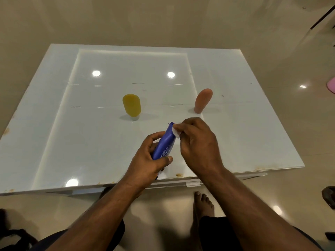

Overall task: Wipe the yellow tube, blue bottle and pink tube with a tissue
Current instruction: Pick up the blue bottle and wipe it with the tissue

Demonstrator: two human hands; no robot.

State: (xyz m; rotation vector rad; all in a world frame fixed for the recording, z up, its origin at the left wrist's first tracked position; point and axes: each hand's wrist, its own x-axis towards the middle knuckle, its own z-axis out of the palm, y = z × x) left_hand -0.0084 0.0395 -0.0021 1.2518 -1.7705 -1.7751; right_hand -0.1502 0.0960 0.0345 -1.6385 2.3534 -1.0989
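Left hand (145,160) grips the blue bottle (164,143) by its lower body, tilted above the white table's (253,124) near edge. Right hand (197,142) pinches a white tissue (176,132) against the bottle's neck, so the bottle-wiping step looks underway. Beyond the bottle, well apart, stand the yellow tube (131,105) to its left and the pink tube (202,100) to its right. Next, the tissue likely needs drawing down the bottle's body.
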